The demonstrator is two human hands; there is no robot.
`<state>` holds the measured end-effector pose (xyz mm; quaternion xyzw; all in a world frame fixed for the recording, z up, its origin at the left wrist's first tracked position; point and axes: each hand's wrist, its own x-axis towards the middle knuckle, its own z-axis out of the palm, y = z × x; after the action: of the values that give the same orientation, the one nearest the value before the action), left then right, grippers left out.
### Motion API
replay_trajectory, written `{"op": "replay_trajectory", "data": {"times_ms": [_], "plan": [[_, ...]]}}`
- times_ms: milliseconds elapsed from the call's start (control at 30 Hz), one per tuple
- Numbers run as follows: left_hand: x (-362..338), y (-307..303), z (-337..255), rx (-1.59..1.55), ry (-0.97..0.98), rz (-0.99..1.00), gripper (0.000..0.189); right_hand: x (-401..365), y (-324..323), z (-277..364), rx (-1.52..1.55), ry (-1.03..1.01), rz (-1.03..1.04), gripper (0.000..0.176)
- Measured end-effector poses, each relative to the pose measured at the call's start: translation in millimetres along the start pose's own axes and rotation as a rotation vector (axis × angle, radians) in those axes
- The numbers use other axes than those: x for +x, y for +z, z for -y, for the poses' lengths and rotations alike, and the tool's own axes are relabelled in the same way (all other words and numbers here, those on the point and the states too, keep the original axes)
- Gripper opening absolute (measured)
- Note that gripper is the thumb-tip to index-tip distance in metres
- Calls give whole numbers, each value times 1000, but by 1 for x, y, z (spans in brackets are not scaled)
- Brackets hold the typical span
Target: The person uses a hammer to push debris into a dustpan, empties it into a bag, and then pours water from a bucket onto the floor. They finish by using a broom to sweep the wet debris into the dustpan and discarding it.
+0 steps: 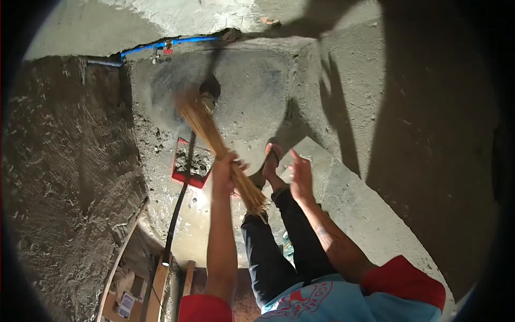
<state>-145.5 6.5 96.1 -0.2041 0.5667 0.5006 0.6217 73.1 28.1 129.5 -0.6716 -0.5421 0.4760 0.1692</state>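
Observation:
My left hand (224,173) is closed around a bundled stick broom (206,126), gripping it toward its lower end. The bristle tips at the far end are blurred and lie over the wet concrete floor, near a dark round hole (210,86). My right hand (301,176) hangs in the air right of the broom, fingers apart and holding nothing. Left of the broom sits a red dustpan (197,181) with dark wet debris (194,161) in it. A long black pole (176,220) runs from the dustpan toward the lower left.
A rough plastered wall (75,177) rises on the left, and a concrete ledge (354,198) on the right. Along the far wall runs a blue pipe (193,39) with a red-handled valve (168,52). Wooden boards (156,290) stand lower left. My sandalled foot (273,150) is on the floor.

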Motion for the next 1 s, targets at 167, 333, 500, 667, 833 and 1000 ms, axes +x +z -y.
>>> {"op": "replay_trajectory", "data": {"times_ms": [167, 333, 500, 667, 833, 1000], "plan": [[75, -43, -106, 397, 416, -464, 25, -79, -46, -72, -673, -19, 124, 55], [312, -59, -118, 2104, 655, -371, 24, -112, -25, -100, -843, -65, 304, 66], [320, 66, 72, 1665, 450, -118, 27, -76, 2, -111, -573, 20, 193, 66], [145, 91, 87, 1747, 302, 280, 88, -71, 4, -95, -475, 101, 92, 63], [156, 104, 55, 1416, 468, -159, 75, -85, -15, -86, -360, 49, 151, 61], [242, 189, 96, 1554, 515, 77, 69, -104, -13, -99, -407, 48, 155, 59]]}}
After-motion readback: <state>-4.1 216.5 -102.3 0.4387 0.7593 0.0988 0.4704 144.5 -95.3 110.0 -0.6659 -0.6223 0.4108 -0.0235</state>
